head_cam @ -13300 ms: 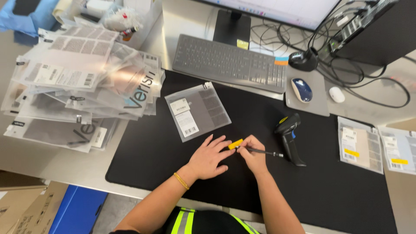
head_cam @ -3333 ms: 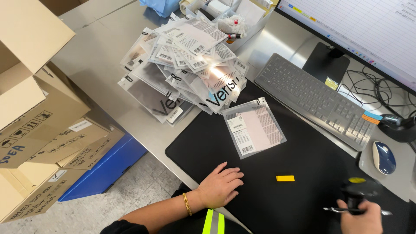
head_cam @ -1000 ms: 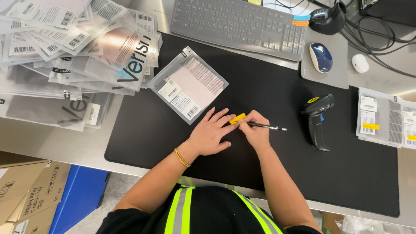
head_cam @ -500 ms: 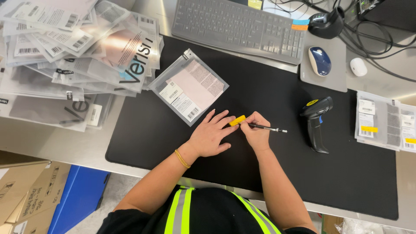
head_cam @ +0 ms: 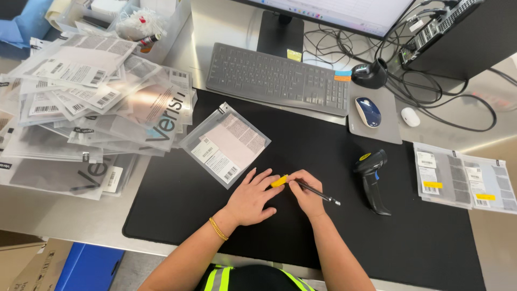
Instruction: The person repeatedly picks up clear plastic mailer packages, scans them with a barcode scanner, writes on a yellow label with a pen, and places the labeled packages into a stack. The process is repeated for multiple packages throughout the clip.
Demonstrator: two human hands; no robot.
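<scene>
Left hand [head_cam: 252, 198]: flat, fingers spread, fingertips pinning yellow sticky note [head_cam: 279, 181] on black desk mat [head_cam: 420, 237].
Right hand [head_cam: 305, 189]: clenched round black pencil [head_cam: 319, 193], tip on note.
Yellow sticky note: mid-mat, near front edge, between both hands.
Barcode scanner [head_cam: 372, 180]: on mat, right of right hand, apart.
Clear labelled bag [head_cam: 226, 143]: on mat, upper left of left hand.
Keyboard [head_cam: 278, 78]: just beyond mat's far edge.
</scene>
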